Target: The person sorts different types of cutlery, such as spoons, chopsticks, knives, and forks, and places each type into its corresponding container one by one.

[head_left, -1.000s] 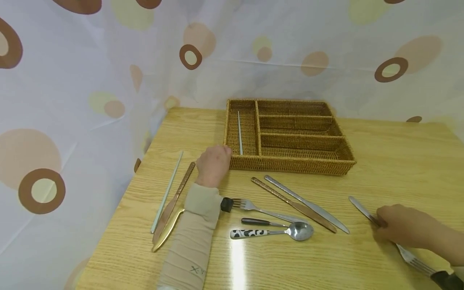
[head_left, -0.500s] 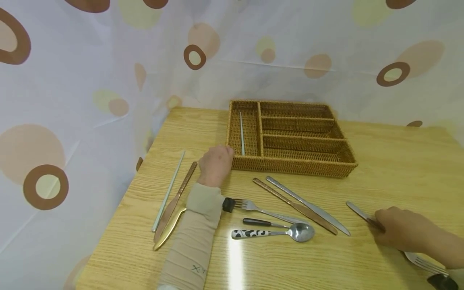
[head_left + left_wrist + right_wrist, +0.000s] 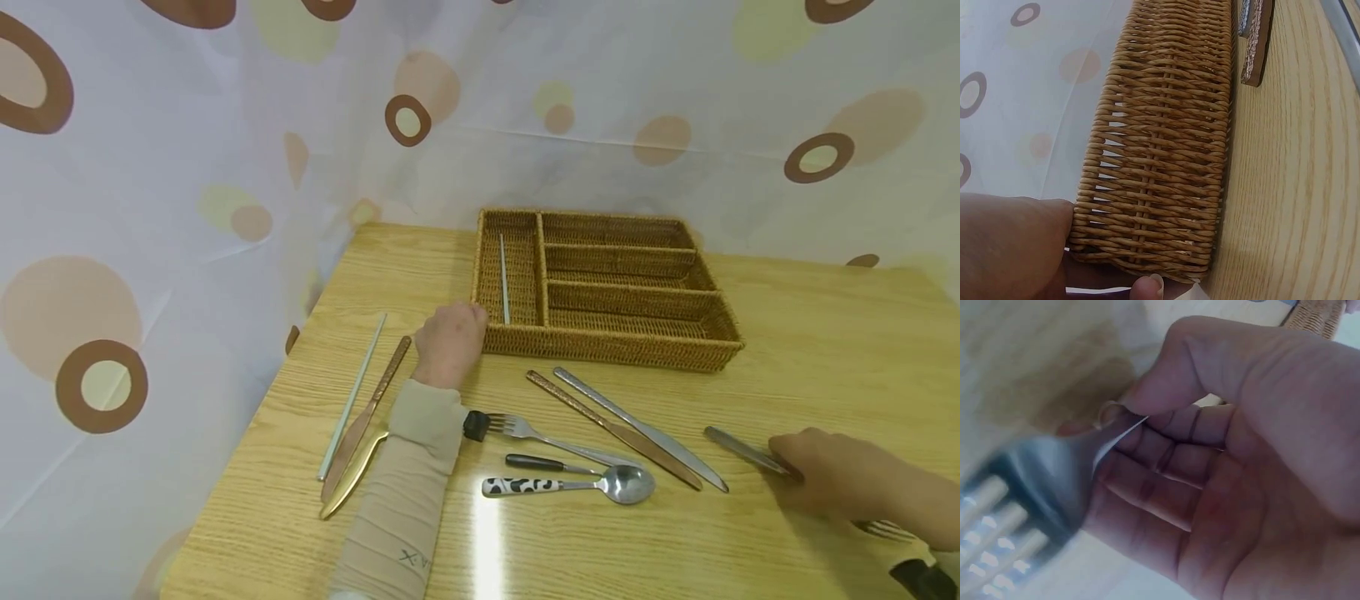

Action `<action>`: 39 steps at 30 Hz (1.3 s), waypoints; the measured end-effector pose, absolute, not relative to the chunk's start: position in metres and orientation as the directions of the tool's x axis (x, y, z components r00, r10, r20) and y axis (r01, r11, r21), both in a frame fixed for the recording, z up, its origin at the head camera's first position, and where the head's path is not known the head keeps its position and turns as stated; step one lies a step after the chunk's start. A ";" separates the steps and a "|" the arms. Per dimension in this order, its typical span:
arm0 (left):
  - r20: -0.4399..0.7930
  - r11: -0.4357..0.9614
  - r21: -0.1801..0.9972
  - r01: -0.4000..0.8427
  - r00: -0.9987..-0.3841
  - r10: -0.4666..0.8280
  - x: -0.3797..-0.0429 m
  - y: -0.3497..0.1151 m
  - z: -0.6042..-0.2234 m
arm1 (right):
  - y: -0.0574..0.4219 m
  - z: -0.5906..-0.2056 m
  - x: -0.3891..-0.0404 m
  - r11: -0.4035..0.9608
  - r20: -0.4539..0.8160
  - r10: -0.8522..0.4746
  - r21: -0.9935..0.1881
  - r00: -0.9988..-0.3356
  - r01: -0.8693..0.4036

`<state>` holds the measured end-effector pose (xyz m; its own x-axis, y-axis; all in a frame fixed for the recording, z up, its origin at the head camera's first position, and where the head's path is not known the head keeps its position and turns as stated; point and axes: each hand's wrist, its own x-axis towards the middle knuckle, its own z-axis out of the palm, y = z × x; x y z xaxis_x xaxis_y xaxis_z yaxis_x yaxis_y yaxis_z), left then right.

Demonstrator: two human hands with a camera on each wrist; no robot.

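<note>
My left hand (image 3: 450,342) grips the near left corner of a woven wicker cutlery tray (image 3: 611,340). In the left wrist view, the fingers (image 3: 1147,286) meet the end of its wicker wall (image 3: 1157,156). At the right side of the table, my right hand (image 3: 840,475) holds a metal fork (image 3: 738,446). In the right wrist view, thumb and fingers pinch its neck, with the blurred tines (image 3: 1000,537) pointing away from the palm. Part of the handle is hidden by the hand. One pale chopstick (image 3: 504,279) lies in the tray's left compartment.
Left of my left forearm lie another chopstick (image 3: 352,396), a copper-coloured knife (image 3: 367,417) and a gold-coloured utensil (image 3: 356,475). Before the tray lie a copper-coloured knife (image 3: 615,429), a silver knife (image 3: 641,429), a fork (image 3: 555,437), a dark-handled utensil (image 3: 536,462) and a spoon (image 3: 626,483).
The fork in my right hand has turned: its handle end has moved left and nearer, and its tines are now mostly behind the wrist. My left hand stays at the tray corner.
</note>
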<state>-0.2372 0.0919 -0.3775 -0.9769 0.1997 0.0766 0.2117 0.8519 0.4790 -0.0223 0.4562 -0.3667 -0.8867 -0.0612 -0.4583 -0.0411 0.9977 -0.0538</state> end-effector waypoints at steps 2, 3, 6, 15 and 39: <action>0.080 0.851 0.479 0.215 -0.976 0.202 -0.237 0.092 -0.378 | 0.453 -0.362 -0.026 0.995 -0.434 -0.093 -0.078 -0.896 -0.066; 0.080 0.852 0.477 0.216 -0.976 0.203 -0.237 0.092 -0.378 | 0.451 -0.360 -0.029 0.992 -0.415 -0.113 -0.091 -0.903 -0.083; 0.075 0.851 0.479 0.213 -0.976 0.202 -0.238 0.092 -0.377 | 0.443 -0.351 -0.037 0.983 -0.340 -0.179 -0.106 -0.923 -0.151; 0.059 0.840 0.505 0.198 -0.979 0.195 -0.238 0.092 -0.378 | 0.416 -0.321 -0.064 0.953 -0.165 -0.299 -0.099 -0.940 -0.286; 0.020 0.843 0.505 0.186 -0.979 0.204 -0.239 0.090 -0.377 | 0.380 -0.299 -0.156 0.953 0.060 -0.149 -0.259 -0.987 -0.159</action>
<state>-0.2390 0.0904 -0.3769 -0.9787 0.2045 0.0198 0.1863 0.8430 0.5046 -0.1557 0.3796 -0.2994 -0.9871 -0.1485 0.0601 -0.1591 0.9527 -0.2590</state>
